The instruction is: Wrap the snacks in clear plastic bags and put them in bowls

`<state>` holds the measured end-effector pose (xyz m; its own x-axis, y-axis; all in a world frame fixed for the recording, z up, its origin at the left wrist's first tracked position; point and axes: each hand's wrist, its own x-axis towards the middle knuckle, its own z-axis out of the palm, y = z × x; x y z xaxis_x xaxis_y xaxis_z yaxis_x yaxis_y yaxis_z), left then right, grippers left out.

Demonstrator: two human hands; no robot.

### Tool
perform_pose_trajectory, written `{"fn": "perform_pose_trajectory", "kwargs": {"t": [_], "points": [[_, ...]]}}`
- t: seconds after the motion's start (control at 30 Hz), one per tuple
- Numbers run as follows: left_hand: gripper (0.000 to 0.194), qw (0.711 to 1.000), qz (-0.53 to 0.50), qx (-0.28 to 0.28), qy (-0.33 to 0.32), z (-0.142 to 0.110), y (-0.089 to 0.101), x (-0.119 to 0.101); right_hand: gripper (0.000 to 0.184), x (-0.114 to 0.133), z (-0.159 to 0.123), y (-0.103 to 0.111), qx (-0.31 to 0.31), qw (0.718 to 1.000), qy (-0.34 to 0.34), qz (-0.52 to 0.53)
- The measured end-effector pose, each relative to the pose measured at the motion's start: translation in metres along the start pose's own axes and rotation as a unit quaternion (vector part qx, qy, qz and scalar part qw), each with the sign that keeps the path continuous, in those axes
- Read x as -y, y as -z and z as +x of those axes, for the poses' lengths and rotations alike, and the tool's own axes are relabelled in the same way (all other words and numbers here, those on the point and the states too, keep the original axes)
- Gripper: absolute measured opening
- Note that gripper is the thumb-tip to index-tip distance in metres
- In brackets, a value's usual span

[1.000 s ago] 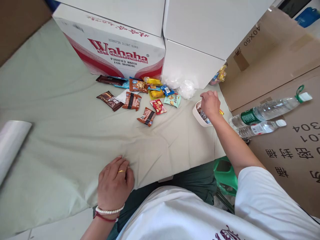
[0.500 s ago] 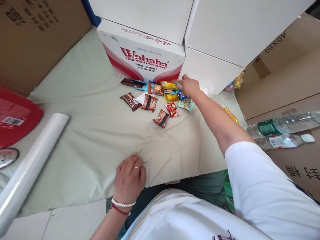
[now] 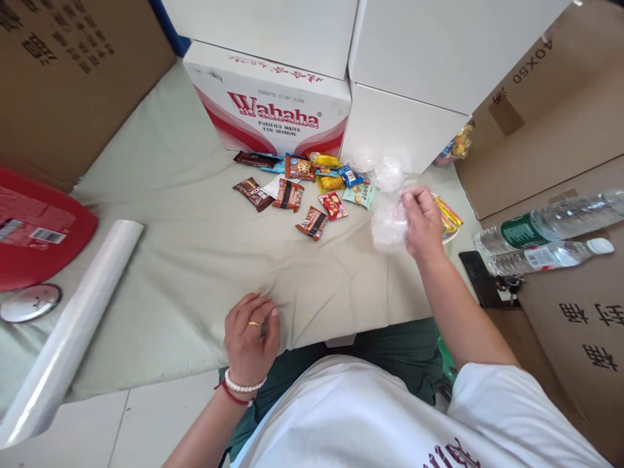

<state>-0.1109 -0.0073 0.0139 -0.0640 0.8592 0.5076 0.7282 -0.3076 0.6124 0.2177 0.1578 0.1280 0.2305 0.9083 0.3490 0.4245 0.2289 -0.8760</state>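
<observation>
My right hand (image 3: 423, 220) is closed on a crumpled clear plastic bag (image 3: 389, 224), held over the right part of the cloth and smeared by motion. Another clear crumpled plastic bag (image 3: 387, 173) lies behind it, against the white box. To the left is a loose group of wrapped snacks: a mint-green packet (image 3: 359, 195), a red packet (image 3: 333, 205), a yellow one (image 3: 331, 182) and several brown ones, including a brown packet with a black band (image 3: 312, 223). My left hand (image 3: 252, 335) rests near the cloth's front edge, fingers loosely bent and holding nothing.
A Wahaha water box (image 3: 273, 107) and white boxes (image 3: 404, 127) stand behind the snacks. A plate (image 3: 451, 235) with yellow packets, a phone (image 3: 480, 279) and water bottles (image 3: 550, 255) are at right. A film roll (image 3: 73, 325) and red container (image 3: 43, 227) are at left.
My right hand has come back toward me and right from beside the snacks, now carrying a clear plastic bag. My left hand stays near the front edge, its fingers a little more bent.
</observation>
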Motion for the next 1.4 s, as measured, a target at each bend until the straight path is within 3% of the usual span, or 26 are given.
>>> {"fn": "perform_pose_trajectory", "kwargs": {"t": [0.07, 0.13, 0.17, 0.23, 0.3, 0.37, 0.4, 0.47, 0.57, 0.63, 0.73, 0.87, 0.93, 1.03, 1.13, 1.2, 1.27, 1.33, 1.4], "points": [[0.011, 0.993, -0.095, 0.008, 0.073, 0.007, -0.002, -0.016, 0.036, -0.007, -0.045, 0.001, -0.012, 0.986, -0.119, 0.112], [0.024, 0.955, -0.238, 0.064, 0.167, 0.017, -0.011, -0.038, 0.039, -0.014, -0.082, -0.007, -0.041, 0.952, -0.225, 0.203], [0.031, 0.914, -0.323, 0.107, 0.221, 0.022, -0.019, -0.050, 0.040, -0.016, -0.097, -0.012, -0.059, 0.932, -0.266, 0.239], [0.049, 0.796, -0.467, 0.189, 0.335, 0.032, -0.039, -0.073, 0.042, -0.017, -0.119, -0.024, -0.093, 0.897, -0.317, 0.294], [0.064, 0.688, -0.548, 0.259, 0.399, 0.039, -0.060, -0.090, 0.043, -0.014, -0.132, -0.033, -0.101, 0.875, -0.336, 0.332], [0.062, 0.638, -0.579, 0.280, 0.424, 0.043, -0.075, -0.096, 0.042, -0.011, -0.137, -0.035, -0.087, 0.875, -0.326, 0.346], [0.057, 0.634, -0.582, 0.269, 0.433, 0.043, -0.079, -0.096, 0.041, -0.010, -0.137, -0.033, -0.078, 0.880, -0.315, 0.346], [0.050, 0.653, -0.567, 0.227, 0.447, 0.043, -0.081, -0.090, 0.040, -0.009, -0.136, -0.025, -0.069, 0.895, -0.291, 0.333], [0.047, 0.690, -0.536, 0.181, 0.451, 0.044, -0.073, -0.077, 0.041, -0.011, -0.134, -0.012, -0.066, 0.914, -0.270, 0.295], [0.046, 0.691, -0.544, 0.171, 0.445, 0.045, -0.063, -0.072, 0.043, -0.014, -0.136, -0.008, -0.057, 0.920, -0.272, 0.276], [0.043, 0.650, -0.593, 0.182, 0.439, 0.048, -0.051, -0.071, 0.045, -0.019, -0.141, -0.010, -0.047, 0.913, -0.299, 0.272], [0.043, 0.549, -0.655, 0.213, 0.473, 0.051, -0.045, -0.068, 0.045, -0.026, -0.146, -0.015, -0.042, 0.894, -0.348, 0.279], [0.047, 0.517, -0.651, 0.233, 0.505, 0.049, -0.048, -0.064, 0.042, -0.028, -0.148, -0.014, -0.027, 0.897, -0.333, 0.288], [0.043, 0.531, -0.593, 0.295, 0.529, 0.045, -0.054, -0.063, 0.035, -0.026, -0.149, -0.009, 0.020, 0.903, -0.290, 0.316], [0.041, 0.541, -0.556, 0.361, 0.518, 0.043, -0.055, -0.067, 0.030, -0.018, -0.151, -0.005, 0.077, 0.893, -0.292, 0.333], [0.040, 0.553, -0.551, 0.373, 0.502, 0.045, -0.052, -0.069, 0.030, -0.013, -0.151, -0.003, 0.089, 0.903, -0.292, 0.302], [0.039, 0.615, -0.529, 0.343, 0.473, 0.049, -0.050, -0.068, 0.031, -0.011, -0.150, -0.002, 0.081, 0.919, -0.289, 0.255], [0.037, 0.702, -0.487, 0.278, 0.439, 0.054, -0.047, -0.063, 0.032, -0.013, -0.149, 0.001, 0.073, 0.927, -0.291, 0.224], [0.036, 0.767, -0.449, 0.206, 0.409, 0.060, -0.044, -0.056, 0.034, -0.016, -0.149, 0.004, 0.065, 0.928, -0.297, 0.213]]}}
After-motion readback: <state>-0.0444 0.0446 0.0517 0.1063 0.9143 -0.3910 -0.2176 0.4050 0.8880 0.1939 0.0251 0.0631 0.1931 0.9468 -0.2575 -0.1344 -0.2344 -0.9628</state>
